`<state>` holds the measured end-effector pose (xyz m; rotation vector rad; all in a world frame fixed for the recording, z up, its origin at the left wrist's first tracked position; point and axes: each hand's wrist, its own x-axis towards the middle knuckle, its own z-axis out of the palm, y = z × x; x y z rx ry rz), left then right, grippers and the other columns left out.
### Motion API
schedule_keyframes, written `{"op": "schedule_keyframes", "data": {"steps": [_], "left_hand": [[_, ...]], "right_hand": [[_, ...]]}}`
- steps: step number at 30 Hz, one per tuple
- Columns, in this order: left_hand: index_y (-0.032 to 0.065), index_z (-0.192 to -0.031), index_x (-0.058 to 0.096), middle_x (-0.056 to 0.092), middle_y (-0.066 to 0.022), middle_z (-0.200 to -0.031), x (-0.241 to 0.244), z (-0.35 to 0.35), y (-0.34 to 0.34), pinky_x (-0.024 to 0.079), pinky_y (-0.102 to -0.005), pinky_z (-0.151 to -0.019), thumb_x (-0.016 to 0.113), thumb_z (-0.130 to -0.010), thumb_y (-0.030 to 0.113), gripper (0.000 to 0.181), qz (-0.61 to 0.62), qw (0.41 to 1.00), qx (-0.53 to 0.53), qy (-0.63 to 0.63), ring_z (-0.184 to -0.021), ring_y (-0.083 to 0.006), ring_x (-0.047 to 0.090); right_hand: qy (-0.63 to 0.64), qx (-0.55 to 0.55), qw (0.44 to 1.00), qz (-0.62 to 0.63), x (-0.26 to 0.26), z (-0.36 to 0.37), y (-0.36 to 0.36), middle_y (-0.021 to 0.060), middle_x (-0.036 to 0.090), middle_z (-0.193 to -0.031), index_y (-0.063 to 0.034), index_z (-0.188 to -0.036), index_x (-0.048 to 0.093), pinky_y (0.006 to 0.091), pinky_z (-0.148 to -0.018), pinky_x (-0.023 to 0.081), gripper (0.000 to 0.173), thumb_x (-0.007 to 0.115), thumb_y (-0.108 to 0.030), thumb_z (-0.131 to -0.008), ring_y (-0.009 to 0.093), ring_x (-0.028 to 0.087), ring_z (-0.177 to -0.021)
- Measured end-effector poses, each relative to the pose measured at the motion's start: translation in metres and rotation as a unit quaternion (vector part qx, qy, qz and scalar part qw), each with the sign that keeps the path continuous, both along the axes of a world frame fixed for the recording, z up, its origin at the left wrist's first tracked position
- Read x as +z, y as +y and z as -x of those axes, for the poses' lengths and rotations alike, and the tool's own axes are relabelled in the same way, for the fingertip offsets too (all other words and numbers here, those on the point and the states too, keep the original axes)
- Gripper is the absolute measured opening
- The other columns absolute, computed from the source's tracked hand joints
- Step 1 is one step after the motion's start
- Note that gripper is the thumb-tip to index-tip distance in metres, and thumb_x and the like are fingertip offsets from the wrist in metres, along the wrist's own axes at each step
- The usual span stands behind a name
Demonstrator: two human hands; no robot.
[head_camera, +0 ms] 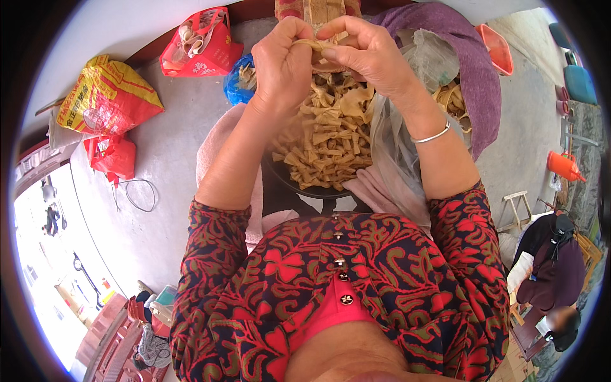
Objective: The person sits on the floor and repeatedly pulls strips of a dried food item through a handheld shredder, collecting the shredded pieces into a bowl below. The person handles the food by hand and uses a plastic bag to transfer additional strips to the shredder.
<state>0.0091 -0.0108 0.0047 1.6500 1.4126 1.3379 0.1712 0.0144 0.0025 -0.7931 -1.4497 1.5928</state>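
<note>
My left hand [282, 62] and my right hand [365, 53] meet above a dark round pan [322, 193]. Between their thumbs and fingers is a twisted tan, pliable food strip [312, 44], gripped from both sides. I cannot tell exactly which food it is. Below them, the pan holds a heap of short tan knotted pieces [329, 143], with a wider sheet-like piece [355, 102] near the top. Clear plastic sheeting [396, 143] hangs by my right forearm, over a pale pink cloth [377, 191].
More tan strips [451, 98] lie beside a purple cloth [477, 62] at right. A blue plastic bag [236, 79], a red bag [203, 47] and a yellow-and-red sack [107, 98] stand on the left. A seated person [549, 267] is at far right, near an orange watering can [564, 164].
</note>
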Motion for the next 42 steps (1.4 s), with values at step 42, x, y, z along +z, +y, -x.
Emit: {"op": "schedule_keyframes", "data": {"steps": [42], "left_hand": [[0.0011, -0.075, 0.058, 0.051, -0.0017, -0.06, 0.014, 0.046, 0.012, 0.04, -0.0235, -0.051, 0.063, -0.087, 0.023, 0.025, 0.249, 0.908, -0.314, -0.125, -0.054, -0.0134, 0.049]], "right_hand": [[-0.081, 0.042, 0.983, -0.157, -0.003, -0.052, 0.022, -0.0071, 0.051, -0.065, -0.0005, -0.081, 0.066, 0.019, -0.051, 0.03, 0.015, 0.065, -0.014, -0.088, 0.001, 0.038, -0.057]]}}
